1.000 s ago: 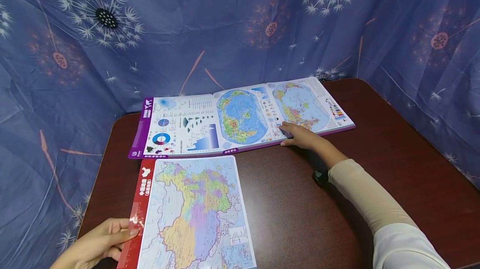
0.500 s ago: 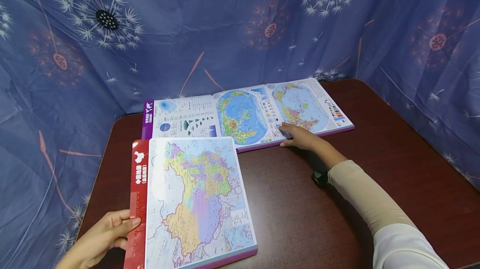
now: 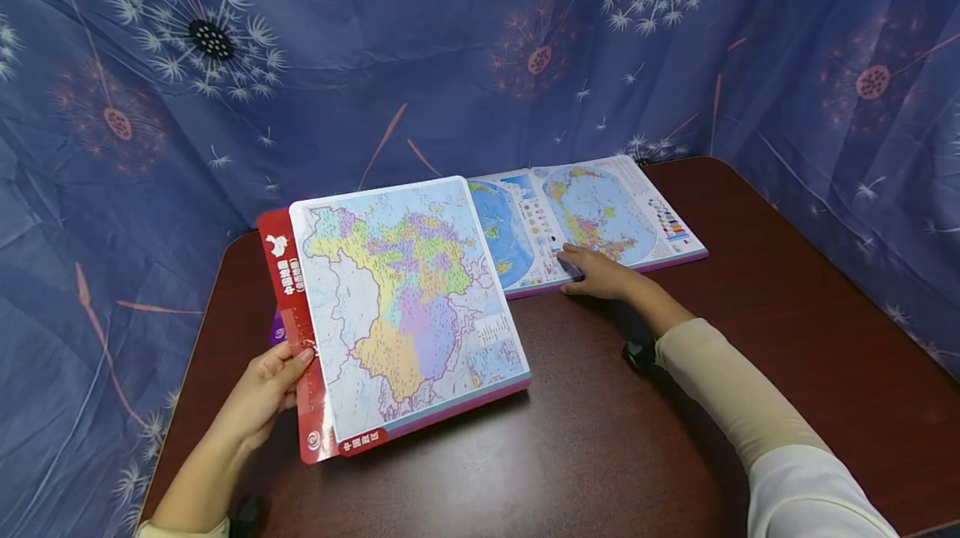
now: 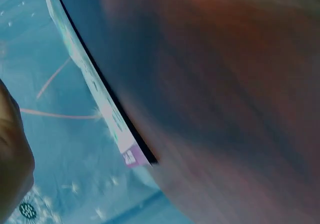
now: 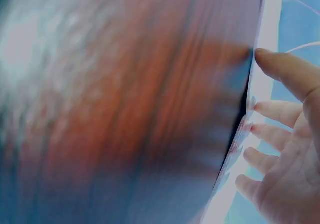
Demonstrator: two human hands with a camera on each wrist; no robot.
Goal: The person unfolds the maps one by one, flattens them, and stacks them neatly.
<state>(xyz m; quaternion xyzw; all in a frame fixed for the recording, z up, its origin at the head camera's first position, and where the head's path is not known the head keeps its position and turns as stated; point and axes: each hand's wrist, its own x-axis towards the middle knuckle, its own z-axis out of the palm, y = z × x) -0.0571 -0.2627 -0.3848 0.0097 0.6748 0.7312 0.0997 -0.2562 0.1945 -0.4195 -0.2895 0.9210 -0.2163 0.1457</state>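
Observation:
My left hand (image 3: 258,396) pinches the red left border of a folded map of China (image 3: 405,296), thumb on top. This map is tilted and held up above the table, covering the left part of an unfolded world map (image 3: 637,188). A bit of the world map's purple border (image 3: 278,328) shows beside the red one. My right hand (image 3: 598,273) rests at the world map's front edge, fingertips on the sheet and thumb at the edge. In the right wrist view its fingers (image 5: 272,112) lie fairly straight. The left wrist view catches only part of the left hand (image 4: 12,154).
Both maps are on or over a dark brown wooden table (image 3: 570,438). A blue curtain with dandelion prints (image 3: 322,47) hangs close behind the table and along its sides. The world map's back edge lies near the curtain.
My left hand has carried the map of China forward and upward from the table's front, turning it slightly, so it now hides the world map's left panel. The right hand has stayed put.

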